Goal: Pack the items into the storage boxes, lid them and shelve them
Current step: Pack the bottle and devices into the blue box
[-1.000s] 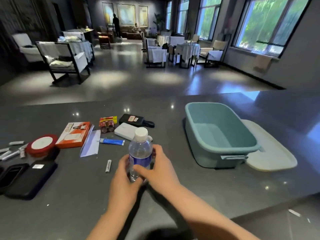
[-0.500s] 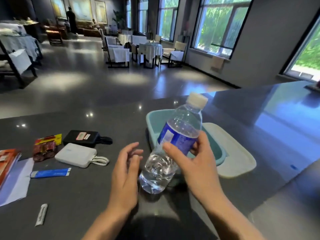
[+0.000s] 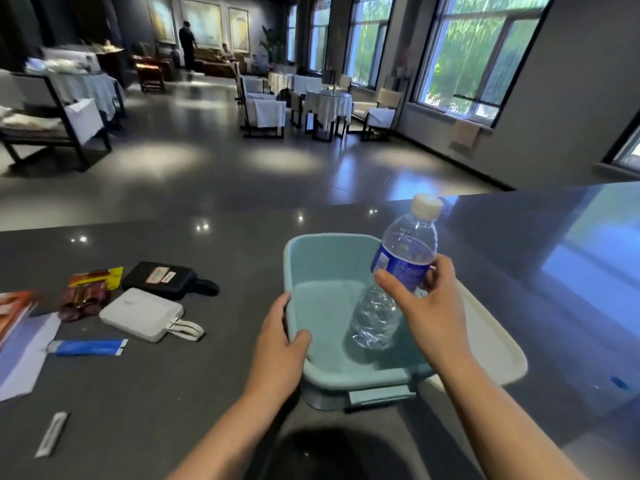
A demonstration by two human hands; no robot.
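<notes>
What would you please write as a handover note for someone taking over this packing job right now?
Left hand grips the teal box by its near-left rim. Right hand holds the water bottle, tilted, its base down inside the box. The lid lies beside the box. Unpacked on the counter: white power bank, black pouch, batteries, blue tube. Packing, lidding and shelving remain.

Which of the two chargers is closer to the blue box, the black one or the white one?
The black charger, but only just. It lies farther back on the counter, and its dark strap points toward the blue box. The white charger sits nearer the person.
</notes>
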